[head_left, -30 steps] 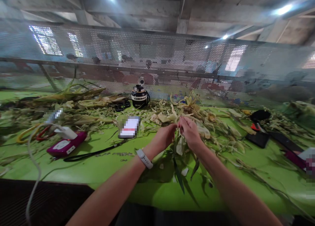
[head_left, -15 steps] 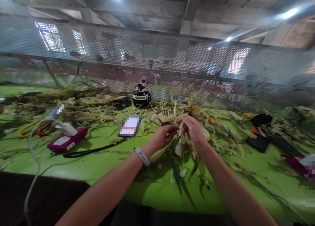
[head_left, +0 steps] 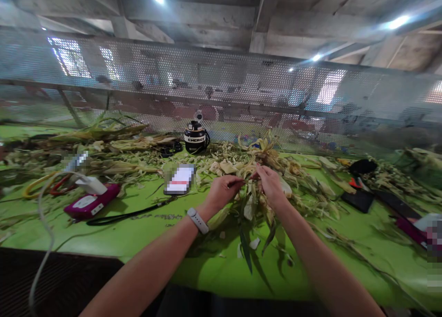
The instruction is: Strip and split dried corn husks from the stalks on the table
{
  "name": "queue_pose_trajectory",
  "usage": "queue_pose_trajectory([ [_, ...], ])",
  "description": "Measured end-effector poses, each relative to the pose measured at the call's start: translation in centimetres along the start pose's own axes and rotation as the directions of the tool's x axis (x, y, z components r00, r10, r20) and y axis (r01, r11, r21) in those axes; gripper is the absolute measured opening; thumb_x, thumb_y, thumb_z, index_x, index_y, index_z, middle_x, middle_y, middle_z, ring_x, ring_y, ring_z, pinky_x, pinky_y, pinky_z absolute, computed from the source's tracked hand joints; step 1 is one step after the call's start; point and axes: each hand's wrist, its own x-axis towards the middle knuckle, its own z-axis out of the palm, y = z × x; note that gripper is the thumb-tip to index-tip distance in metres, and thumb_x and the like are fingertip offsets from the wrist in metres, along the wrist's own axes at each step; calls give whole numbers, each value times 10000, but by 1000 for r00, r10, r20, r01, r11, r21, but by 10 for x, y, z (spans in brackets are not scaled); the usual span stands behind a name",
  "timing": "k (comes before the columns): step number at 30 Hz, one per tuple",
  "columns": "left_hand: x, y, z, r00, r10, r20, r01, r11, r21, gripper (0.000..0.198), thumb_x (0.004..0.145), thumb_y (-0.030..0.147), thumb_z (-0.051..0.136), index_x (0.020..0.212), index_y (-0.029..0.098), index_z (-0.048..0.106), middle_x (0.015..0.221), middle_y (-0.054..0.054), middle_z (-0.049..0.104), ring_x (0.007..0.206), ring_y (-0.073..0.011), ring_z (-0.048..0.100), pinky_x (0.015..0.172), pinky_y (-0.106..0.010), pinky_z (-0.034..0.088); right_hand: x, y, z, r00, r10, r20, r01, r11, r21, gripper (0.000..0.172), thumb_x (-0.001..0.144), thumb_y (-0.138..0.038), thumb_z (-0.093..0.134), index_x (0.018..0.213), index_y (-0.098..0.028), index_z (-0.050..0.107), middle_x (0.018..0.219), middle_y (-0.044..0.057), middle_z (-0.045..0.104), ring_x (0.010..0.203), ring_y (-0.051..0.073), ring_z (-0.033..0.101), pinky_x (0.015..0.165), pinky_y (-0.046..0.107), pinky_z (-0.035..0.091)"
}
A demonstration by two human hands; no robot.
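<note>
My left hand (head_left: 223, 193), with a white watch (head_left: 198, 220) on its wrist, is closed, fingertips pinched on a thin strip of corn husk. Beside it my right hand (head_left: 271, 186) is closed too, thumb and fingers pressed on the same pale husk; its exact grip is partly hidden. Between and below both hands hang dry corn husks (head_left: 249, 208), with a dark green leaf (head_left: 245, 249) pointing down towards the table's front edge. Behind the fingers rises a tangled heap of yellowish husks (head_left: 264, 151).
On the green table (head_left: 145, 243) lie a phone (head_left: 180, 179) and a purple power strip (head_left: 91, 201) with a white plug and cable. A black "ENERGY" bottle (head_left: 195, 139) stands at the back before a perforated metal screen (head_left: 221, 86). Husk scraps (head_left: 131, 146) spread left and right.
My hands have come slightly apart, the left shifting a little left and down from the right. The view has tilted slightly; the other things lie as before.
</note>
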Motion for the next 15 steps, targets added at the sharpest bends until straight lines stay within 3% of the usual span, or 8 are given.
queue_pose_trajectory([
  [7, -1, 6, -9, 973, 209, -97, -186, 961, 203, 157, 791, 294, 608, 836, 233, 745, 890, -86, 662, 866, -214, 580, 803, -354, 460, 0, 1, 4, 999, 48, 7, -48, 992, 116, 406, 689, -604, 535, 582, -215, 493, 442, -59, 431, 360, 91, 361, 381, 237, 287],
  [11, -3, 7, -11, 951, 303, 56, -305, 952, 30, 153, 801, 247, 600, 858, 230, 740, 930, -83, 704, 879, -203, 612, 834, -357, 463, -1, 0, 5, 997, 76, 16, -77, 989, 127, 407, 668, -598, 560, 568, -208, 495, 422, -64, 413, 348, 84, 352, 374, 230, 267],
  [13, -4, 7, -9, 942, 299, 154, -287, 953, -92, 148, 789, 238, 615, 857, 201, 740, 870, -74, 719, 812, -180, 629, 777, -306, 480, -1, 0, 6, 997, 71, 25, -74, 989, 132, 418, 655, -602, 573, 555, -203, 505, 423, -61, 421, 351, 83, 357, 377, 231, 263],
  [15, -5, 8, -6, 947, 237, 215, -198, 962, -191, 152, 771, 256, 634, 836, 168, 740, 811, -68, 721, 747, -162, 630, 719, -266, 481, -1, 1, 7, 998, 45, 35, -49, 991, 128, 426, 642, -602, 589, 542, -194, 515, 444, -52, 447, 369, 82, 373, 384, 228, 269],
])
